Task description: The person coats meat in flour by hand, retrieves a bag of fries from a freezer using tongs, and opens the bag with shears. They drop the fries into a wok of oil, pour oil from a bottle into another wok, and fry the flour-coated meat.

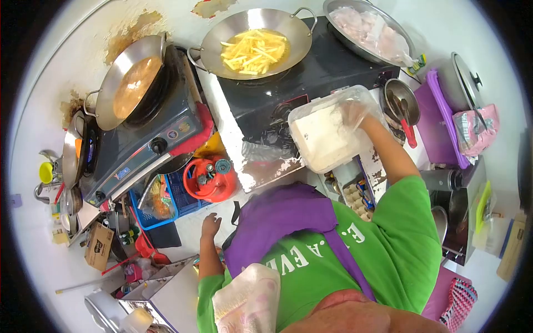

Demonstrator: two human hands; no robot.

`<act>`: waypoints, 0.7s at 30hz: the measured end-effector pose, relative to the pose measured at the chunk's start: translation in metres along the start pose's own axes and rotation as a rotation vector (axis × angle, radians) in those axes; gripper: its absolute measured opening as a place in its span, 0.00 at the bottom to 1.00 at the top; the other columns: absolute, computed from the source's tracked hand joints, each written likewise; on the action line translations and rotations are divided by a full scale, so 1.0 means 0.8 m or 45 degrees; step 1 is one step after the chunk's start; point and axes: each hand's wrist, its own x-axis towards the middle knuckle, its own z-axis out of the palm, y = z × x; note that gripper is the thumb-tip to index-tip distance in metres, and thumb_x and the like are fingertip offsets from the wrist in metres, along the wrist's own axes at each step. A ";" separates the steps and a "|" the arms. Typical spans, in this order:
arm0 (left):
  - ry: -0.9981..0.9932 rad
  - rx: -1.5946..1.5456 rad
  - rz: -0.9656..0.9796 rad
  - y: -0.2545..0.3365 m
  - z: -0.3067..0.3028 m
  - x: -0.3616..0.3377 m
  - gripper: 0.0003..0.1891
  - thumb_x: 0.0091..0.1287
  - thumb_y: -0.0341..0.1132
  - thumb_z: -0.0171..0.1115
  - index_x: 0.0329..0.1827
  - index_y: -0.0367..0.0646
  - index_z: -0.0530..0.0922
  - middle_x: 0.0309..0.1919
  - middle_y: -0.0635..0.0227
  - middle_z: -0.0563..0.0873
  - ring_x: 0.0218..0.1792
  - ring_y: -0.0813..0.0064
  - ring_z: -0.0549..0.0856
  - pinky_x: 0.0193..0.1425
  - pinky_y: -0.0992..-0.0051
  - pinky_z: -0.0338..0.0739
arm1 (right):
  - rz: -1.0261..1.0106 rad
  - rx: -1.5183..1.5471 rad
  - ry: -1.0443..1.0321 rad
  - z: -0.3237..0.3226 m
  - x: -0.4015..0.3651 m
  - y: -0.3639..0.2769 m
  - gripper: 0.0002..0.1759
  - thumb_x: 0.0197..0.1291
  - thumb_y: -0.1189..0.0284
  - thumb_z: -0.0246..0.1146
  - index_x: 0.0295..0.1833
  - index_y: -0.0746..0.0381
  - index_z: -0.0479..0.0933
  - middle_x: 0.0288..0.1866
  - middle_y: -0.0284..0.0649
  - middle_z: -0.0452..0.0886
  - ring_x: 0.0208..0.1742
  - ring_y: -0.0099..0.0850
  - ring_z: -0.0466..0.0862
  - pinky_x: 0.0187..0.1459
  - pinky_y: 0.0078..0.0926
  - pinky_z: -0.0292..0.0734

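Note:
My right hand (pixel 352 113) reaches into a clear plastic container (pixel 317 167) at the front edge of the stove counter. Off-white powder that looks like flour (pixel 319 130) covers the container's bottom. Clear plastic surrounds the hand, and its fingers are too blurred to make out a grip. Low at my side, my left hand (pixel 211 226) hangs with loosely bent fingers, holding nothing. Beyond the container, a wok (pixel 214 47) holds pale cut fries (pixel 254 51) in yellow oil. A metal basin (pixel 337 28) of pale raw meat pieces (pixel 371 30) stands at the back right.
Another wok (pixel 106 111) with brown oil sits on the left gas stove (pixel 141 152). Below stand a red gas cylinder (pixel 208 191) and a blue crate (pixel 150 222). Right of the container are a metal bowl (pixel 393 89) with red-handled tongs (pixel 410 136) and a purple bin (pixel 436 122).

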 end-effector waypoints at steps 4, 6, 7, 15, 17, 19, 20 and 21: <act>0.005 -0.025 -0.075 -0.007 0.003 -0.003 0.20 0.56 0.41 0.63 0.48 0.37 0.77 0.40 0.48 0.83 0.43 0.54 0.82 0.49 0.62 0.76 | -0.031 0.088 -0.084 -0.021 -0.002 -0.011 0.24 0.41 0.65 0.66 0.46 0.62 0.76 0.42 0.48 0.81 0.44 0.43 0.81 0.48 0.36 0.74; -0.007 0.027 -0.080 -0.023 0.012 -0.004 0.21 0.56 0.42 0.63 0.48 0.37 0.77 0.41 0.48 0.83 0.44 0.53 0.82 0.49 0.62 0.76 | -0.139 0.251 0.046 0.016 0.002 -0.001 0.23 0.40 0.64 0.66 0.45 0.61 0.76 0.41 0.48 0.81 0.43 0.42 0.81 0.46 0.36 0.73; -0.017 0.073 -0.069 -0.042 0.022 0.001 0.21 0.56 0.43 0.63 0.48 0.38 0.77 0.41 0.48 0.83 0.44 0.53 0.82 0.50 0.62 0.76 | -0.195 0.357 0.126 0.043 0.006 0.004 0.22 0.40 0.64 0.66 0.44 0.61 0.76 0.40 0.47 0.81 0.42 0.42 0.81 0.46 0.36 0.73; -0.097 0.023 -0.233 -0.096 0.046 -0.007 0.23 0.55 0.48 0.63 0.49 0.41 0.78 0.43 0.51 0.83 0.48 0.53 0.81 0.54 0.62 0.74 | 0.044 0.318 0.252 0.052 -0.003 -0.028 0.26 0.40 0.60 0.66 0.47 0.59 0.76 0.37 0.44 0.82 0.39 0.41 0.81 0.44 0.36 0.75; -0.051 0.055 -0.228 -0.101 0.050 -0.008 0.25 0.55 0.50 0.61 0.50 0.42 0.77 0.45 0.51 0.82 0.50 0.53 0.80 0.56 0.62 0.73 | -0.009 0.096 0.341 0.015 -0.011 -0.053 0.32 0.37 0.60 0.67 0.52 0.60 0.74 0.35 0.45 0.82 0.38 0.42 0.83 0.40 0.36 0.77; -0.100 0.061 -0.315 -0.085 0.040 -0.011 0.25 0.56 0.50 0.60 0.52 0.42 0.76 0.48 0.51 0.81 0.52 0.53 0.79 0.58 0.62 0.72 | 0.261 0.368 0.195 -0.066 -0.039 -0.098 0.32 0.37 0.61 0.67 0.53 0.59 0.73 0.42 0.47 0.81 0.43 0.44 0.82 0.43 0.38 0.77; -0.110 0.042 -0.315 -0.083 0.038 -0.012 0.25 0.56 0.50 0.59 0.52 0.43 0.76 0.48 0.51 0.81 0.52 0.54 0.78 0.58 0.62 0.72 | 0.162 0.307 0.302 -0.047 -0.040 -0.090 0.32 0.37 0.62 0.67 0.53 0.59 0.73 0.43 0.47 0.81 0.44 0.44 0.81 0.44 0.38 0.77; -0.129 0.026 -0.305 -0.080 0.037 -0.011 0.25 0.56 0.49 0.59 0.53 0.43 0.76 0.49 0.51 0.80 0.53 0.54 0.78 0.58 0.62 0.72 | 0.077 0.244 0.407 -0.029 -0.042 -0.074 0.32 0.37 0.62 0.67 0.53 0.59 0.73 0.44 0.48 0.80 0.45 0.45 0.81 0.45 0.38 0.77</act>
